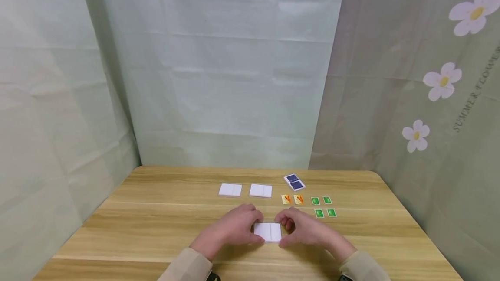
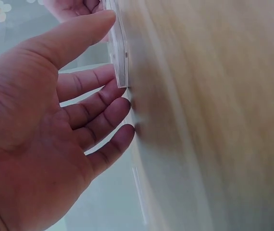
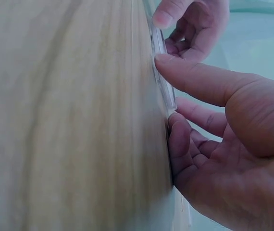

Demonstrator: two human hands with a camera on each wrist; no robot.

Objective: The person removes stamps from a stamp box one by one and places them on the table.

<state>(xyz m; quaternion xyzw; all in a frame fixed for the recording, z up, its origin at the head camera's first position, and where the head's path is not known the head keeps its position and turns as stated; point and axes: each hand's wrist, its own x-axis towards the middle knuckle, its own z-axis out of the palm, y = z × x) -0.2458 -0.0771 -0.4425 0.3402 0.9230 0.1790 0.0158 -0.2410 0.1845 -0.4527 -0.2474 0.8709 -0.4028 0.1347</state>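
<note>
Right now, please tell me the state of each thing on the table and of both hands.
Clear case: flat on the table, pinched at both ends.
Left hand: pinching the case.
Right hand: pinching the case.
Two far cases: flat, untouched.
Blue deck: face down.
Small cards: face up, in rows.

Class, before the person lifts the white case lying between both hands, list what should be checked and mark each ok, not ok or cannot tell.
1. Left hand touches the white case: ok; the thumb lies against its edge.
2. Right hand touches the case: ok, thumb on its edge in the right wrist view.
3. Case flat on the table: ok.
4. Case closed or latched: cannot tell.
5. Two other white cases lie apart from the hands: ok.
6. Small cards beside the right hand out of the way: ok, though close.
</note>
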